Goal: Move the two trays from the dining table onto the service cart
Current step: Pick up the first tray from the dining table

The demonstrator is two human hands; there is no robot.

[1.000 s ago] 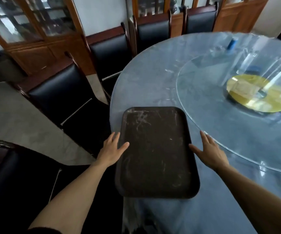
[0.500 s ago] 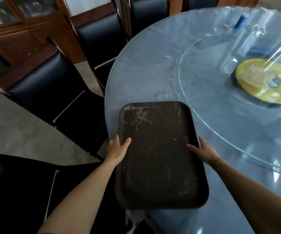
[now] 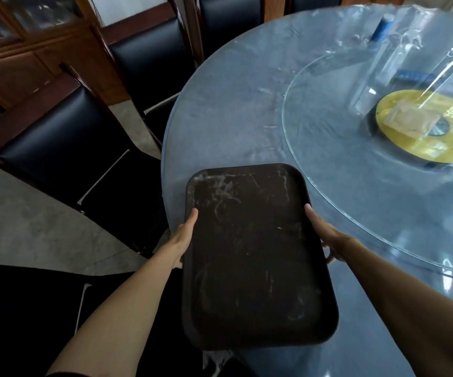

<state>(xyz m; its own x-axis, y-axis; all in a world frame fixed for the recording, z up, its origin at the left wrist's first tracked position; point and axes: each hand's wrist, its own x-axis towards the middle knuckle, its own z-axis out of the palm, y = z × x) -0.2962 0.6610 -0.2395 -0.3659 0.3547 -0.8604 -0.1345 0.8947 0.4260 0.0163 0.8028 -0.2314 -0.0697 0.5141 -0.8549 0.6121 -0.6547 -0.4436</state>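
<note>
Two hands clasp one dark tray (image 3: 255, 254) by its long edges: the left hand (image 3: 182, 239) on its left rim with the thumb lying on top, the right hand (image 3: 326, 238) on its right rim, fingers curled underneath. Between the two grips the scuffed tray spans the near edge of the table (image 3: 228, 110), its near end past that edge. Beyond the right hand lies a glass turntable (image 3: 356, 170). Left of the left hand stand chairs (image 3: 65, 137).

Scuffed dark brown tray (image 3: 255, 257), empty, overhanging the dining table (image 3: 233, 110) edge.
</note>
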